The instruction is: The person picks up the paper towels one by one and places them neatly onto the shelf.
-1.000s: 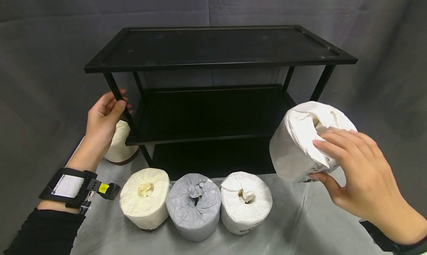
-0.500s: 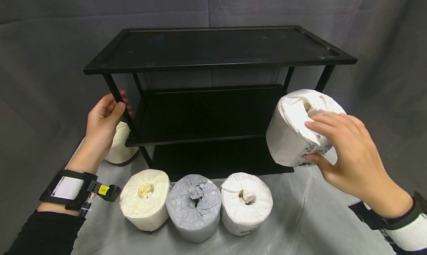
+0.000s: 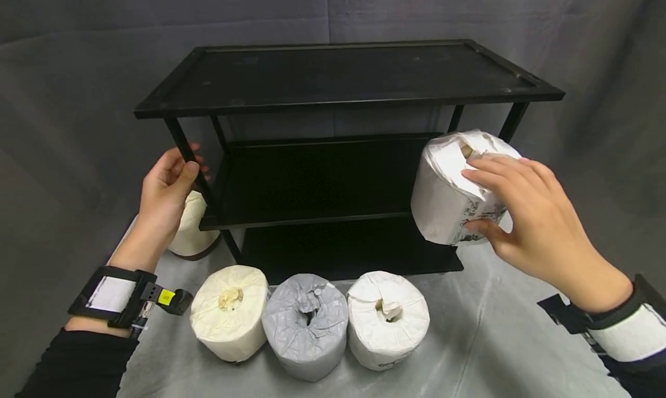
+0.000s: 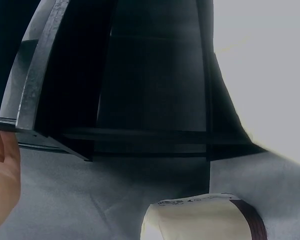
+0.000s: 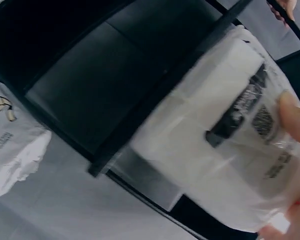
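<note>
My right hand (image 3: 541, 230) grips a white paper-wrapped toilet roll (image 3: 442, 195), thumb on its printed side and fingers over its top. The roll is held in the air, slightly tilted, in front of the right end of a black shelf rack (image 3: 333, 77). Printed marks show on its wrapper in the right wrist view, with the thumb (image 5: 295, 117) beside them. On the left, my left hand (image 3: 163, 195) holds the rack's front left post (image 3: 179, 140) between thumb and fingers. Part of that hand (image 4: 2, 180) appears at the left wrist view's edge.
Along the rack's front stand a cream roll (image 3: 229, 314), a grey roll (image 3: 305, 334) and a white roll (image 3: 387, 323). Another cream roll (image 3: 191, 230) stands beside the rack's left side, partly behind the left hand. Grey cloth (image 3: 468, 346) covers the surface.
My right hand has carried the white toilet roll up, leftward and closer to the rack, and the roll is now more upright. The left hand keeps its hold on the post.
</note>
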`<state>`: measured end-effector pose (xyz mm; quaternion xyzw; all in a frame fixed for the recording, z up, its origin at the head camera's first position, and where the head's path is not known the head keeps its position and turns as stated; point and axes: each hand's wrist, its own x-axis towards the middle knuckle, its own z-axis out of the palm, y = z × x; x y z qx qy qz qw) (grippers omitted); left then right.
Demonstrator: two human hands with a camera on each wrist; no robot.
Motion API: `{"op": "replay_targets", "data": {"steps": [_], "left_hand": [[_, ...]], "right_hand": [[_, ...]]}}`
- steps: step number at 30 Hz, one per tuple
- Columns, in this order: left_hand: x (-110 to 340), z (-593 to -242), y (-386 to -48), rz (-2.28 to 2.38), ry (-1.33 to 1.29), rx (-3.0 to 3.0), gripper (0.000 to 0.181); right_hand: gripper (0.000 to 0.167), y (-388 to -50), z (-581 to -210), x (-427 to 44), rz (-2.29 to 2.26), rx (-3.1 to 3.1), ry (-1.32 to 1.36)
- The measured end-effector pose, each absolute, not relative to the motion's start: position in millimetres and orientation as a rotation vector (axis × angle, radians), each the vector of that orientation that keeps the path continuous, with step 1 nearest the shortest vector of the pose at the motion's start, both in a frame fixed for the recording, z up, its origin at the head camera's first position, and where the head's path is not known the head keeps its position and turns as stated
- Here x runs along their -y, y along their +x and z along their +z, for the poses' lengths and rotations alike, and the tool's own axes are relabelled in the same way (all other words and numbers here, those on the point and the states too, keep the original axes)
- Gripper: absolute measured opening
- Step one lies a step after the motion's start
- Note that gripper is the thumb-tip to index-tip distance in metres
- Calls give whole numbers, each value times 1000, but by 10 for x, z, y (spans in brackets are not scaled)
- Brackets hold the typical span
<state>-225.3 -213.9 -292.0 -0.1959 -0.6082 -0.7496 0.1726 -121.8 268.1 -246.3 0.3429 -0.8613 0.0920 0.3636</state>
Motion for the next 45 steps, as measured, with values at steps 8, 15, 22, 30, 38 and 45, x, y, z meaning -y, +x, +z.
{"op": "replay_targets", "data": {"steps": [8,15,22,30,38,45], "left_hand": [[2183,-2918,-2240,-2135,-566,1677,24],[2211,-2914,-2234,-2158,-579,1675,26],[2227,-2918,-2237,-2171,-579,1694,26],[2216,-2924,-2249,-2198,-594,1655,24],[2207,-2924,-2251,-2215,-602,1628,24],[2220,-2929,-2252,-2216,-598,1625,25]], "right_hand": [[80,-1315,-2336,-2559,255,2340,771],[78,-1393,-2305,-2445,295,2403,680],[77,-1445,-2320,-2414,319,2397,673],[74,-1562,-2304,-2398,234,2421,677],[71,-1669,-2285,-2385,90,2424,687],[69,-1727,-2250,-2336,19,2454,657]]}}
